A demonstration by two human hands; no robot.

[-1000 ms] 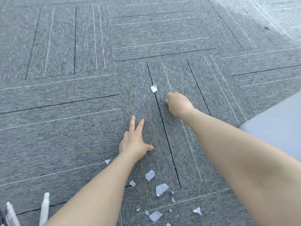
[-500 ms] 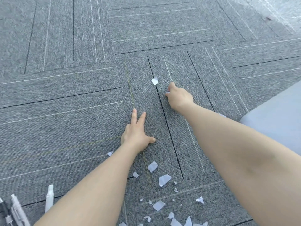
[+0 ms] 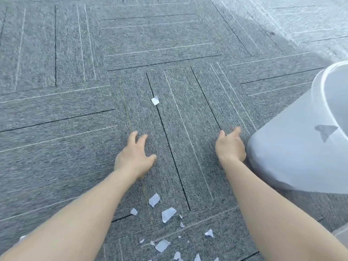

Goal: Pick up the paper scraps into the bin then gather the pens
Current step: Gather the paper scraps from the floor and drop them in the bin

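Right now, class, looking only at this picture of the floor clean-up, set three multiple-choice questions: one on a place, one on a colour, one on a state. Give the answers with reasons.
1. Where is the bin?
A. Right of the right hand
B. Left of the left hand
C. Between the hands

2. What colour is the carpet?
A. Red
B. Grey
C. Green

3. What is the state of the lone scrap ahead of the hands?
A. Held in fingers
B. Inside the bin
C. Lying on the carpet, untouched

Answers:
1 A, the bin's wall stands beside the right hand at the picture's right edge.
2 B, the tiles are grey with dark and light lines.
3 C, it lies apart from both hands.
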